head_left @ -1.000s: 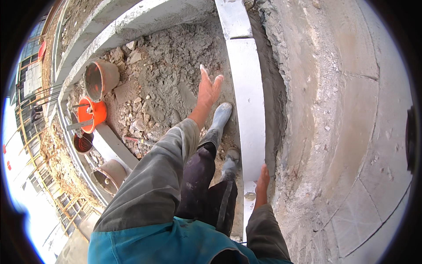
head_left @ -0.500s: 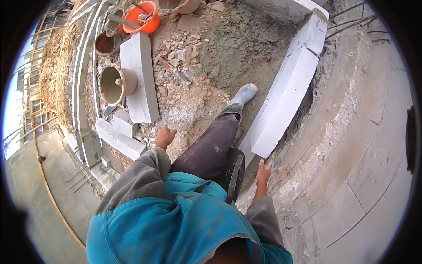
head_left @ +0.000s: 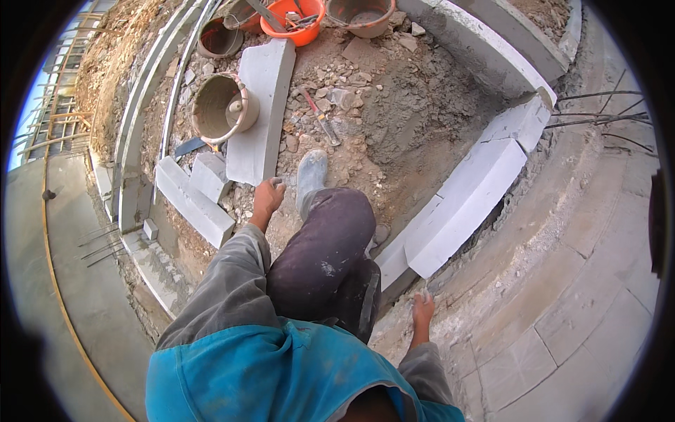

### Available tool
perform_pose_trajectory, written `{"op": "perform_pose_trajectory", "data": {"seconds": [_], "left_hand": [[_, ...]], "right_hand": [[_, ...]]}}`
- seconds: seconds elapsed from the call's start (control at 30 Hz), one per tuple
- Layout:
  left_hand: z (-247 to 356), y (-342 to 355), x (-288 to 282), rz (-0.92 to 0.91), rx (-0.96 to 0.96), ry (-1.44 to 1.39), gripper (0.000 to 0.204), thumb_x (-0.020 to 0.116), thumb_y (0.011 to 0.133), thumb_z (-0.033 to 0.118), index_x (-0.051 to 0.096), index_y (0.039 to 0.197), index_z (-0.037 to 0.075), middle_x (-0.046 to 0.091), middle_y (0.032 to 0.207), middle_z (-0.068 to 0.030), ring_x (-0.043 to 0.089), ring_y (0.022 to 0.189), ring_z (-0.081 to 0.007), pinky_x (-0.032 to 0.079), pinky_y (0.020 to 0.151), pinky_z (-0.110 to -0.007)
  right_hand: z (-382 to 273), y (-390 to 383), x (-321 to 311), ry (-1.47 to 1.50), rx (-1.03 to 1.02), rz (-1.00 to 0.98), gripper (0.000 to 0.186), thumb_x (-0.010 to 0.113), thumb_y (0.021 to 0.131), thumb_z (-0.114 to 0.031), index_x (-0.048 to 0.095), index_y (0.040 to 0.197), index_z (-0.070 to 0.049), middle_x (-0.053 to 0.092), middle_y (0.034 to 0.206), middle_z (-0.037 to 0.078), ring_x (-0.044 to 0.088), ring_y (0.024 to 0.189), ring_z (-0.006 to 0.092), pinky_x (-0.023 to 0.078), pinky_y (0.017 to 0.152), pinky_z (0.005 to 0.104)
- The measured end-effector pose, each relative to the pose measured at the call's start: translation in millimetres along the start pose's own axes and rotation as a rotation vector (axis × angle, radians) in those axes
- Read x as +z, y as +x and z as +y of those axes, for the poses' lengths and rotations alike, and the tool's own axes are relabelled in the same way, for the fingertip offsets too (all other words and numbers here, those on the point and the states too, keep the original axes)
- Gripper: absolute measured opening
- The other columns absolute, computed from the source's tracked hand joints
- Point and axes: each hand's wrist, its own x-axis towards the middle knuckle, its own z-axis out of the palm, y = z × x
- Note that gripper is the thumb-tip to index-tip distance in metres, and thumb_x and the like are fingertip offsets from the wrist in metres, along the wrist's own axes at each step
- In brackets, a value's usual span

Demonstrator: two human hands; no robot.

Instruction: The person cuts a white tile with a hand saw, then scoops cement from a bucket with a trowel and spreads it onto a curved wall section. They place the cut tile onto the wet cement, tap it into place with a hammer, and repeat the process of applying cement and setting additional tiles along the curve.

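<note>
My left hand hangs low with its fingers curled in and nothing seen in them. In the picture it lies just below the near end of a long white block. On the other side, my right hand is also loosely closed and holds nothing that I can see. It is nearest to the end of a row of white blocks set along the right edge of the dug ground. My booted foot stands on the rubble beside the long block.
A mortar-stained bucket stands against the long block, with smaller white blocks below it. A red-handled hammer lies on the rubble. An orange tub of tools sits farther off. Wet grey mortar covers ground near the corner; rebar juts out right.
The foot has come down farther left, near the long block. Both hands have gone from partly outstretched fingers to curled ones. The surroundings have shifted in view as my head and body moved.
</note>
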Motion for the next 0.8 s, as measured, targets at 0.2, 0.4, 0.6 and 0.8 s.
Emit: {"op": "perform_pose_trajectory", "data": {"seconds": [0.2, 0.4, 0.6, 0.8], "left_hand": [[79.3, 127.0, 16.4, 0.081, 0.164, 0.191, 0.039, 0.067, 0.082, 0.031, 0.070, 0.110, 0.004, 0.070, 0.104, -0.0215, 0.066, 0.101, -0.0383, 0.052, 0.088, -0.044], [102.7, 267.7, 103.9, -0.101, -0.039, 0.302, 0.053, 0.070, 0.083, 0.042, 0.066, 0.109, -0.004, 0.067, 0.110, -0.0273, 0.063, 0.108, -0.0412, 0.050, 0.092, -0.047], [93.3, 306.0, 157.4, 0.165, -0.112, 0.185, 0.061, 0.072, 0.077, 0.038, 0.056, 0.116, -0.006, 0.067, 0.103, -0.0300, 0.065, 0.099, -0.0451, 0.051, 0.089, -0.048], [110.9, 295.9, 133.1, 0.155, -0.003, 0.200, 0.050, 0.069, 0.073, 0.038, 0.066, 0.097, -0.006, 0.070, 0.093, -0.0262, 0.067, 0.091, -0.0429, 0.050, 0.082, -0.048]], "right_hand": [[-18.6, 6.6, 25.9, 0.012, 0.021, -0.112, 0.057, 0.067, 0.091, -0.023, 0.048, 0.137, 0.005, 0.065, 0.093, 0.006, 0.060, 0.075, 0.0112, 0.048, 0.064, 0.0261], [-47.1, -13.0, 78.0, 0.032, 0.145, -0.078, 0.051, 0.066, 0.091, -0.023, 0.053, 0.133, 0.004, 0.066, 0.090, 0.005, 0.060, 0.078, 0.0103, 0.049, 0.068, 0.0267], [-81.8, -14.1, 142.1, -0.064, 0.229, -0.182, 0.052, 0.065, 0.092, -0.024, 0.052, 0.133, 0.005, 0.069, 0.094, 0.009, 0.063, 0.081, 0.0133, 0.051, 0.073, 0.0292], [-139.1, 10.8, 173.6, 0.033, 0.023, -0.152, 0.054, 0.066, 0.091, -0.030, 0.054, 0.132, 0.003, 0.069, 0.103, 0.017, 0.068, 0.089, 0.0225, 0.052, 0.082, 0.0347]]}}
